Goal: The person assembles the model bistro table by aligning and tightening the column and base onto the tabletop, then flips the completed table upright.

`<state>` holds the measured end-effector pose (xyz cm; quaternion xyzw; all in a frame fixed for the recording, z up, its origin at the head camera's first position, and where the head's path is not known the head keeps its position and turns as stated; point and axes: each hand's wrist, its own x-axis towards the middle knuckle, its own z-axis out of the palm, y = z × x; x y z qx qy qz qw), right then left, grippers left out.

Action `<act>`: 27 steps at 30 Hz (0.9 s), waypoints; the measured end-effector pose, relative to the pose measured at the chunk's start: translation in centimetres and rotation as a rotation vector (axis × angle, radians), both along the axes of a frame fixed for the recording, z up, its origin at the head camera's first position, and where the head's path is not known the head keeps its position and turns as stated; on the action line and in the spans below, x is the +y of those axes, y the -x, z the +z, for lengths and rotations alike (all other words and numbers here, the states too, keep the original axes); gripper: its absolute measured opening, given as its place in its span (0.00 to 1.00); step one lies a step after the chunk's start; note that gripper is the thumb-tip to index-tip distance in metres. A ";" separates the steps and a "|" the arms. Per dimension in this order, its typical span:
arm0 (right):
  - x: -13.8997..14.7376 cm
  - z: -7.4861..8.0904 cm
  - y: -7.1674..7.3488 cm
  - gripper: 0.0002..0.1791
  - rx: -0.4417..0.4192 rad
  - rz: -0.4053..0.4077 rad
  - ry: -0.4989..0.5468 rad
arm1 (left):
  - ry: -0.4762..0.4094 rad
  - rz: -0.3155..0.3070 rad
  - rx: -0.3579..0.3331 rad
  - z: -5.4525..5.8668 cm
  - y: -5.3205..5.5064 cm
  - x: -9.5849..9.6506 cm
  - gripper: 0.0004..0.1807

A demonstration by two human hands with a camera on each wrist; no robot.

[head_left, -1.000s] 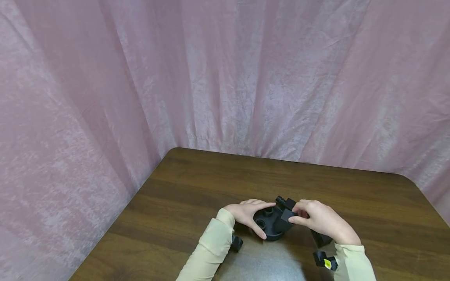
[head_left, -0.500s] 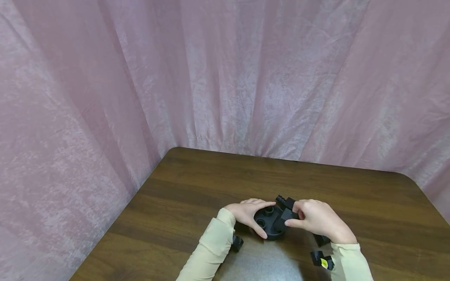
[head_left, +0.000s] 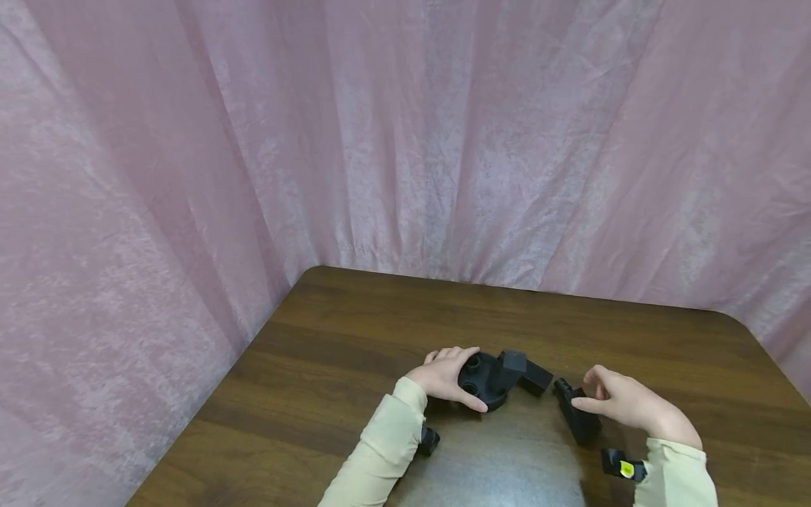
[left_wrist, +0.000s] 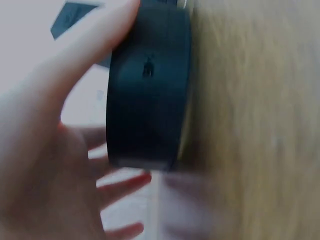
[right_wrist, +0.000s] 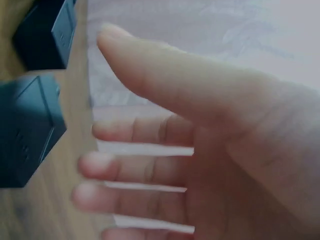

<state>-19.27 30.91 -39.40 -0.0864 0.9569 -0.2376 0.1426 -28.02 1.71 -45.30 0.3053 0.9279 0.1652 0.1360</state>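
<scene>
Fingers point(head_left: 467, 353) of left hand point(head_left: 441, 378) clamped on rim of round black base point(head_left: 484, 391), held low at brown tabletop point(head_left: 380, 331), contact beneath unclear. Angled black block point(head_left: 514, 363) juts from base's right side; dark rectangular block point(head_left: 537, 378) lies just right of it. Farther right, black piece with ridged tip point(head_left: 579, 419) lies beside right hand point(head_left: 636, 403), fingers apart. Pink curtain point(head_left: 405, 155) hangs behind.

A pink, seemingly velvety curtain point(head_left: 405, 141) hangs behind a brown table point(head_left: 355, 331).
</scene>
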 end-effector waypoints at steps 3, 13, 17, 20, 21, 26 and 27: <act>0.3 -0.6 0.1 0.32 -0.069 -0.030 -0.001 | 0.003 0.066 0.034 0.0 -0.2 0.2 0.57; 0.2 -1.9 0.8 0.25 -0.166 -0.074 -0.011 | 0.038 -0.018 0.005 0.8 0.2 -1.3 0.54; 0.8 -1.9 0.9 0.19 -0.096 -0.027 -0.052 | 0.017 -0.053 0.002 1.1 0.6 -1.9 0.51; 1.3 -1.4 0.8 0.17 -0.056 0.020 -0.050 | -0.015 -0.056 -0.002 1.1 0.7 -2.0 0.49; 1.5 -1.2 0.7 0.17 -0.043 0.038 -0.045 | -0.025 -0.055 -0.001 1.1 0.7 -2.0 0.48; 1.1 0.3 0.0 0.13 0.062 0.146 -0.035 | -0.080 -0.078 -0.022 0.7 0.9 -1.8 0.47; 0.9 0.6 -0.2 0.13 0.092 0.174 -0.035 | -0.093 -0.088 -0.032 0.7 0.9 -1.8 0.47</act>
